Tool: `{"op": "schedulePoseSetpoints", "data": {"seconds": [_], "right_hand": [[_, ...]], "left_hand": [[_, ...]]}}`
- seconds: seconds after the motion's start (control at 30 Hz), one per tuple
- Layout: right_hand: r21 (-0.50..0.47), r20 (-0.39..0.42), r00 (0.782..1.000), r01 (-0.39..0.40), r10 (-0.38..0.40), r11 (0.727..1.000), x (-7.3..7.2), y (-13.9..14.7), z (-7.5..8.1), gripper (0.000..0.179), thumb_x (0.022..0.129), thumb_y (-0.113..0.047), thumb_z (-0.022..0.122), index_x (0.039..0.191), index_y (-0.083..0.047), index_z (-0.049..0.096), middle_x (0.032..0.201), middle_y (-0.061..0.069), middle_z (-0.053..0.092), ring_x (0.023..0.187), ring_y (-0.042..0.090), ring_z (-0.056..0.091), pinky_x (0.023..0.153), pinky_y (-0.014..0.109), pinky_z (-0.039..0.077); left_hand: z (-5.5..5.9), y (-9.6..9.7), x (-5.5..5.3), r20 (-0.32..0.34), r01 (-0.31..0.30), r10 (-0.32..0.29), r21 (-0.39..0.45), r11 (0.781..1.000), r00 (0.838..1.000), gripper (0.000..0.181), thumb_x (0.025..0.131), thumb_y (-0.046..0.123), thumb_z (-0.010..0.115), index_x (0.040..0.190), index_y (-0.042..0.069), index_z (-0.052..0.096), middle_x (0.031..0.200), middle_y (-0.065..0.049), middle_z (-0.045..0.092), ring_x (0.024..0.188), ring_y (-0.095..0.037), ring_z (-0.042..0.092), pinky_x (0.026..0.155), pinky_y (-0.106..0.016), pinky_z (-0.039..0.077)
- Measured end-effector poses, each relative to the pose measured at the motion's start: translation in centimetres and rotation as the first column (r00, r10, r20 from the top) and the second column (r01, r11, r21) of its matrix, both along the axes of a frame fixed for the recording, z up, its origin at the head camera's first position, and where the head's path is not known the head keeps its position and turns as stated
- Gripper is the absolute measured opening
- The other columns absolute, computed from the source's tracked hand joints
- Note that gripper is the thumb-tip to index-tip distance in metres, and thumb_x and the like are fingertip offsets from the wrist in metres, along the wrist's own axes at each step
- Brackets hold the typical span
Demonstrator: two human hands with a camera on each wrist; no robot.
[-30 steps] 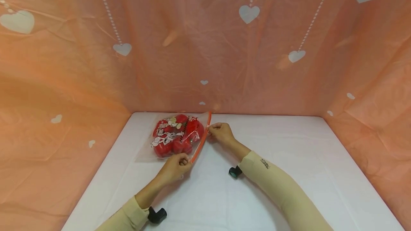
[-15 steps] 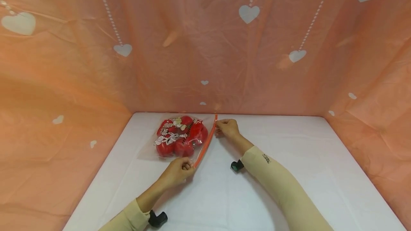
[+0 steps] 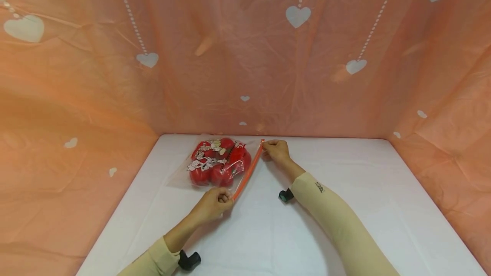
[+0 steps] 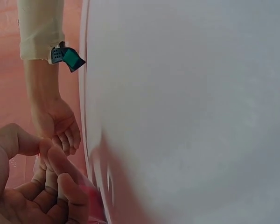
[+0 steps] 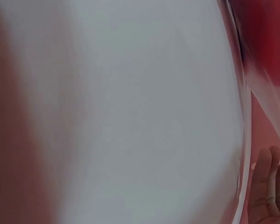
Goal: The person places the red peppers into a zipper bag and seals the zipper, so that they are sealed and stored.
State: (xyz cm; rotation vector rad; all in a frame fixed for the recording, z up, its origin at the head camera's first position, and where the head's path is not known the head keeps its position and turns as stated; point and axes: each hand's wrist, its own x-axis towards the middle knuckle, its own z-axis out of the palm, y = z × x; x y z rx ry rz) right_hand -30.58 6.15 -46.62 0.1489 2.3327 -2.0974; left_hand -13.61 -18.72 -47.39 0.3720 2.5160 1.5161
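A clear zip bag (image 3: 179, 176) with printed cartoon figures lies on its side at the back left of the table, several red round things (image 3: 221, 175) inside it. Along its right edge runs an orange closure strip (image 3: 248, 174). My left hand (image 3: 211, 205) pinches the near end of this strip between thumb and fingers. At the far end, the right hand (image 3: 278, 151) pinches the other corner, so the strip is stretched between both hands. Curled fingers of the left hand (image 4: 35, 198) show close up in the left wrist view. Only a red, blurred part of the bag's contents (image 5: 270, 42) shows in the right wrist view.
The white table (image 3: 326, 165) reaches back to an orange curtain (image 3: 268, 67) with white hearts, which also hangs along both sides. A black wrist camera mount (image 3: 189, 261) hangs at the left sleeve, another dark mount (image 3: 285, 195) at the right.
Both hands have shifted right with the bag, the right hand also slightly farther back. The orange strip, bowed before, is now pulled straighter.
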Motion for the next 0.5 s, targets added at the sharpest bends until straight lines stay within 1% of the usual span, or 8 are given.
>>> {"op": "schedulePoseSetpoints", "data": {"seconds": [0.17,0.23,0.33,0.43,0.5], "right_hand": [[-0.007,-0.007,1.000,0.010,-0.010,1.000,0.1,0.0,-0.1,0.024,0.102,-0.007,0.070,0.114,0.013,0.073,0.082,0.011,0.075,0.059,0.012,0.069,0.056,0.028,0.060],[-0.014,-0.003,1.000,0.002,-0.002,1.000,0.1,0.2,-0.1,0.025,0.102,-0.007,0.071,0.115,0.013,0.073,0.084,0.013,0.076,0.059,0.014,0.070,0.057,0.029,0.061],[-0.017,0.003,1.000,-0.021,0.021,1.000,0.0,0.6,-0.1,0.027,0.102,-0.009,0.071,0.116,0.013,0.073,0.088,0.016,0.076,0.063,0.016,0.073,0.061,0.032,0.063],[0.011,-0.004,0.999,-0.043,0.043,0.999,0.2,1.3,0.1,0.028,0.103,-0.010,0.070,0.119,0.012,0.072,0.094,0.022,0.077,0.070,0.019,0.075,0.065,0.034,0.064],[0.053,-0.014,0.998,-0.052,0.053,0.997,0.6,1.9,0.4,0.027,0.104,-0.011,0.069,0.120,0.010,0.072,0.100,0.025,0.077,0.075,0.022,0.076,0.067,0.034,0.064]], "left_hand": [[0.0,0.0,-0.1,-0.010,0.004,-0.004,-0.001,1.000,1.000,0.006,0.094,0.005,0.073,0.093,0.001,0.069,0.080,0.000,0.062,0.068,-0.012,0.057,0.056,-0.021,0.049],[0.0,-0.2,-0.1,-0.011,0.017,-0.017,-0.014,1.000,1.000,0.008,0.095,0.007,0.074,0.092,0.002,0.070,0.080,-0.001,0.065,0.068,-0.012,0.059,0.057,-0.022,0.050],[0.2,-0.7,-0.2,0.006,0.048,-0.048,-0.049,0.998,0.999,0.010,0.098,0.013,0.075,0.093,0.004,0.072,0.082,-0.002,0.070,0.071,-0.014,0.063,0.061,-0.024,0.052],[0.6,-1.5,-0.1,0.016,0.085,-0.083,-0.095,0.992,0.996,0.013,0.100,0.019,0.075,0.097,0.006,0.073,0.084,-0.003,0.072,0.075,-0.015,0.066,0.064,-0.026,0.053],[1.1,-2.1,-0.1,0.013,0.097,-0.097,-0.119,0.988,0.995,0.015,0.101,0.021,0.075,0.100,0.006,0.073,0.086,-0.005,0.072,0.076,-0.018,0.067,0.065,-0.028,0.053]]}}
